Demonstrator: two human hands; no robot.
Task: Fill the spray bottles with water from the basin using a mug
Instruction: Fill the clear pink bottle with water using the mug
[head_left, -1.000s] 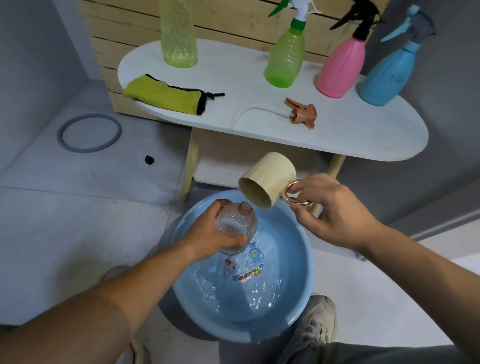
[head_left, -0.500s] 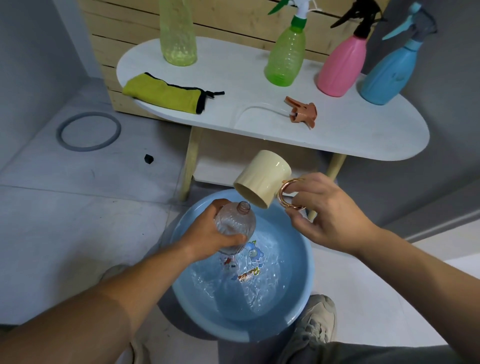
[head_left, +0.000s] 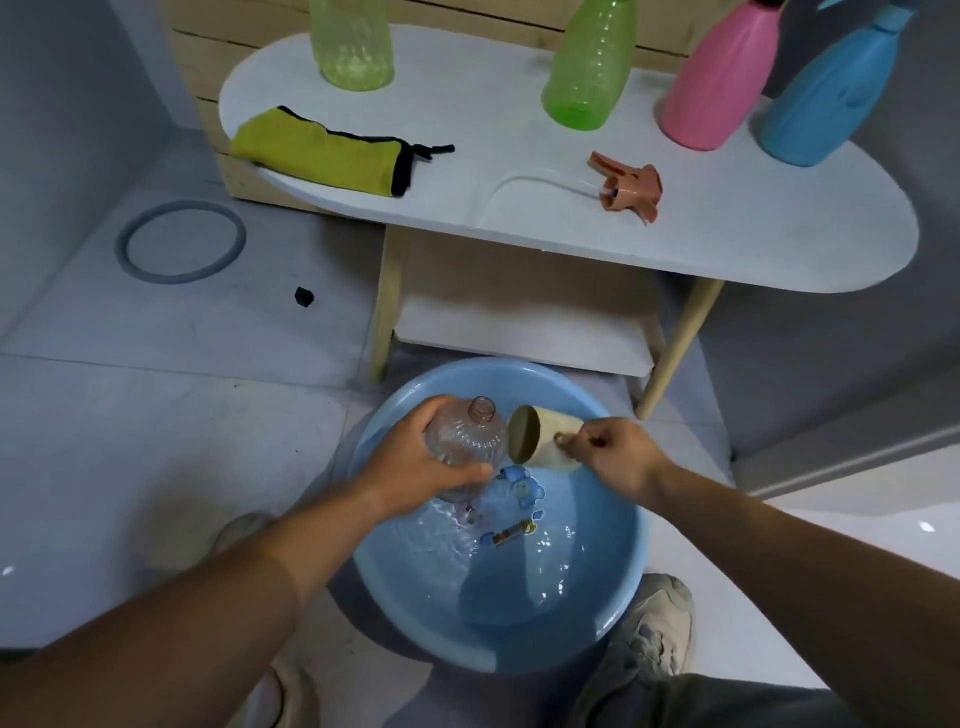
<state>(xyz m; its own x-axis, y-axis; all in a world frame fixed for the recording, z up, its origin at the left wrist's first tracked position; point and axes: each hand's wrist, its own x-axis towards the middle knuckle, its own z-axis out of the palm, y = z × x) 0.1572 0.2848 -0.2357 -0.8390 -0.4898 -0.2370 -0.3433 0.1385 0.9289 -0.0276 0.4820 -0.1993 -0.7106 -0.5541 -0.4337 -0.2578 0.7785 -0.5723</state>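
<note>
A clear uncapped spray bottle (head_left: 470, 436) is tilted over the blue basin (head_left: 618, 608), gripped round its body by my left hand (head_left: 415, 462). My right hand (head_left: 618, 457) holds the cream mug (head_left: 540, 441) by its handle. The mug lies on its side low over the basin, mouth facing left beside the bottle's neck. Rippling water fills the basin's bottom. An orange spray head (head_left: 631, 192) with its tube lies on the white table (head_left: 727, 234).
Pale yellow-green (head_left: 353, 47), green (head_left: 592, 67), pink (head_left: 719, 88) and blue (head_left: 831, 98) bottles stand at the table's back. A yellow cloth (head_left: 322, 150) lies on its left end. A grey ring (head_left: 182, 241) lies on the floor. My shoe (head_left: 654, 629) touches the basin's right rim.
My right hand has lowered the mug from above the bottle's mouth to beside it, close over the water. The view has tipped downward. The bottle stays in my left hand.
</note>
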